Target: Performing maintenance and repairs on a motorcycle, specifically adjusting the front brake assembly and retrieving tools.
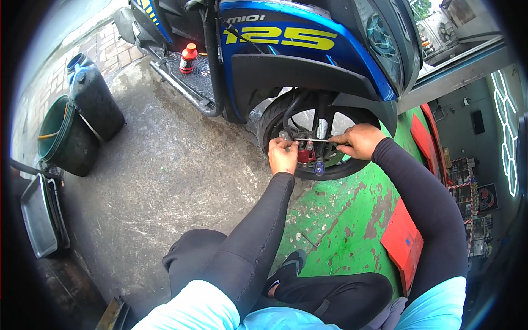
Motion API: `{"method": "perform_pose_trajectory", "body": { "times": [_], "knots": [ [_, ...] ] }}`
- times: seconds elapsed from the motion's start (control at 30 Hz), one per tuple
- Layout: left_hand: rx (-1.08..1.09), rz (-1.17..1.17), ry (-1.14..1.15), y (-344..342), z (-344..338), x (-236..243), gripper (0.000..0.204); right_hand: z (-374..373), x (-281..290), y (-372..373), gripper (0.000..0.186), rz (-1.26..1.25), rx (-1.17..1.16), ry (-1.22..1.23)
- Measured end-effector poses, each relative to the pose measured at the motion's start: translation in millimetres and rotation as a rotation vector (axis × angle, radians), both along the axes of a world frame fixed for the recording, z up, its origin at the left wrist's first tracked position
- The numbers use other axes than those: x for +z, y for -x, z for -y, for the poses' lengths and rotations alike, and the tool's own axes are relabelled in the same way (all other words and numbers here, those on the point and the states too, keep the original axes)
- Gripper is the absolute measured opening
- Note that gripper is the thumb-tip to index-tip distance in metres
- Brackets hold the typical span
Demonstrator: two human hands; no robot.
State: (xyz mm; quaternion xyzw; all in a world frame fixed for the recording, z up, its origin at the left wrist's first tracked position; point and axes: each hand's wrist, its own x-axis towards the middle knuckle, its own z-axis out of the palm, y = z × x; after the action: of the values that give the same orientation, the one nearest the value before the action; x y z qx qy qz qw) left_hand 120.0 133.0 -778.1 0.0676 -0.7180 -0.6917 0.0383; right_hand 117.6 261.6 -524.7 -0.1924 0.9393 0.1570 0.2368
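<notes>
Ahead of me is the front wheel (pixel 270 118) of a blue and black scooter (pixel 360 66). A thin silver metal tool (pixel 318 140) lies horizontally across the fittings beside the red brake caliper (pixel 304 158). My left hand (pixel 282 157) has its fingers closed on the tool's left end, close against the brake parts. My right hand (pixel 356 142) grips the tool's right end with bent fingers. Below the tool, a blue cylindrical part (pixel 319 168) sits at the foot of the fork. The exact shape of the tool's ends is hidden by my fingers.
A red bottle (pixel 187 61) stands on the scooter's footboard. At left are a dark jerrycan (pixel 98 104), a green bucket (pixel 71 151) and metal trays (pixel 41 220). On the right, red panels (pixel 399 247) edge the green floor (pixel 335 220), with shop shelves (pixel 479 231) beyond.
</notes>
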Motion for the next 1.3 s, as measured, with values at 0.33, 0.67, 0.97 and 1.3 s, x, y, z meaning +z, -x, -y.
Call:
{"method": "perform_pose_trajectory", "body": {
  "times": [0.33,0.67,0.97,1.3],
  "knots": [
    [-0.013,-0.026,-0.015,-4,2,-2,0.022,66,17,-1,0.016,-0.092,0.184,-0.175],
    [-0.027,-0.002,-0.019,-2,3,0,0.024,118,15,27,0.017,0.038,0.256,-0.388],
    [-0.023,-0.007,-0.022,-2,4,2,0.023,125,15,48,0.019,0.108,0.264,-0.442],
    [-0.027,-0.016,0.007,4,3,-4,0.021,77,23,56,0.021,0.168,0.165,-0.349]
  ]
}}
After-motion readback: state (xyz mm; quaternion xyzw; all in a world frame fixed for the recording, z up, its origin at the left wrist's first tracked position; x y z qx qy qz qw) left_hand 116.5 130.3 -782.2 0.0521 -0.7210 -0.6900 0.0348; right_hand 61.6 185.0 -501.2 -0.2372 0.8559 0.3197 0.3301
